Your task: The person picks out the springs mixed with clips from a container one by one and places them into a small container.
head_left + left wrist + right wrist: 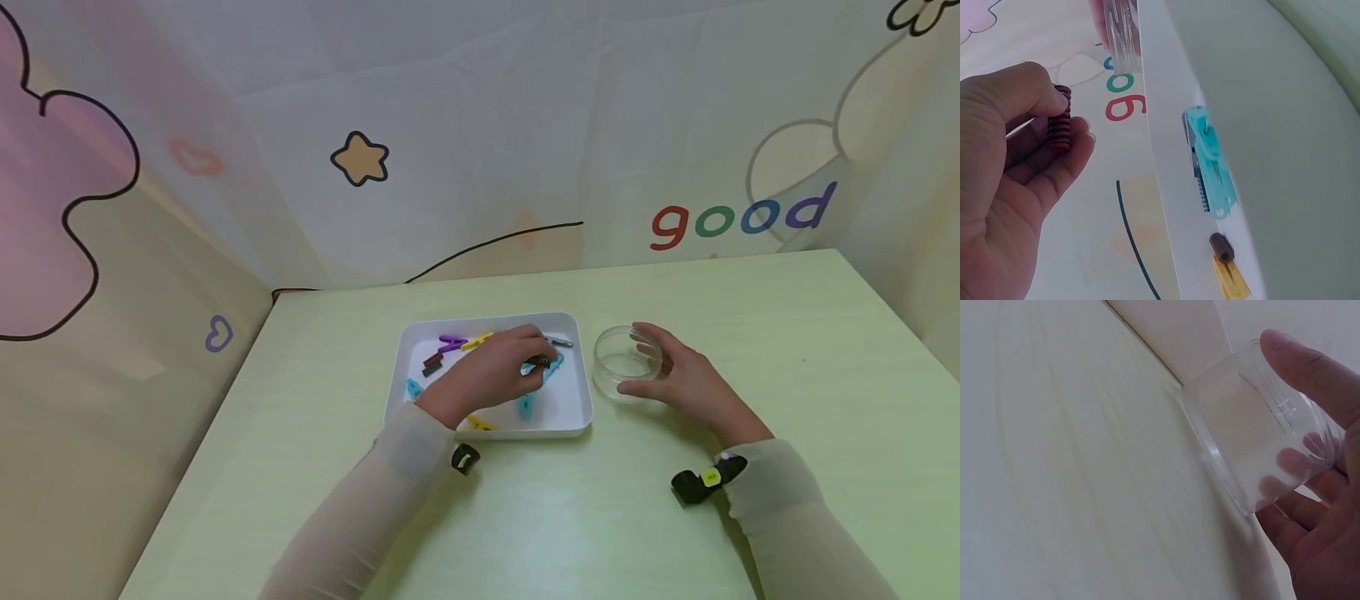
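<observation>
My left hand (491, 371) is over the white tray (583, 417) and pinches a dark red coil spring (1060, 119) between thumb and fingers. The left wrist view shows the spring's coils held above the tray wall. To the right of the tray, a round clear plastic jar (626, 358) stands on the table, with the fingers and thumb of my right hand (678, 379) around its side. The right wrist view has the jar (1229, 431) gripped near its rim.
Inside the tray lie a purple clothespin (452, 342), yellow clothespins (481, 423), light blue clips (527, 407), a grey clip (559, 342) and dark springs (432, 364). A printed cloth (480, 150) hangs behind the pale green table (525, 517).
</observation>
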### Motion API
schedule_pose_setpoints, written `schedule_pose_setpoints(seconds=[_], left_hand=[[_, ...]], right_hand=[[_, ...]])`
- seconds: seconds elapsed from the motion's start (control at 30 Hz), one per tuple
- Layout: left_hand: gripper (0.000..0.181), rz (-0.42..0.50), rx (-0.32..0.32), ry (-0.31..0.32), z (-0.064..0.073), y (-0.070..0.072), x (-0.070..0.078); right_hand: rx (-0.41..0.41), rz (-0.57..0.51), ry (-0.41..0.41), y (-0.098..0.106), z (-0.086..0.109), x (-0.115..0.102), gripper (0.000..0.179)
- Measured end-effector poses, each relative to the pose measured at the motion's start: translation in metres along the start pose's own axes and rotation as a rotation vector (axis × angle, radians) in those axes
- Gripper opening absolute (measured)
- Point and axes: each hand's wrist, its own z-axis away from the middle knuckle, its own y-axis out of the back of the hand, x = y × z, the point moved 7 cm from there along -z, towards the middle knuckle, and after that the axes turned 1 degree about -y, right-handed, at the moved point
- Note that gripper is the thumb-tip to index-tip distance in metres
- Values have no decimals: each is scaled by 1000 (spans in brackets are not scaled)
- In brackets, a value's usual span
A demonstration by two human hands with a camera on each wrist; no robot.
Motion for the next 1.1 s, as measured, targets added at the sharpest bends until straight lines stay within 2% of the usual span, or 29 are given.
schedule_pose_setpoints(seconds=[0.23, 0.67, 1.1], left_hand=[[20, -1, 9, -9, -8, -1, 7], [21, 63, 53, -49, -18, -5, 16], [22, 97, 75, -41, -28, -11, 25]], right_hand=[[-1, -15, -1, 1, 1, 0, 99], [-11, 18, 10, 1, 3, -1, 95], [-3, 44, 22, 4, 5, -3, 92]])
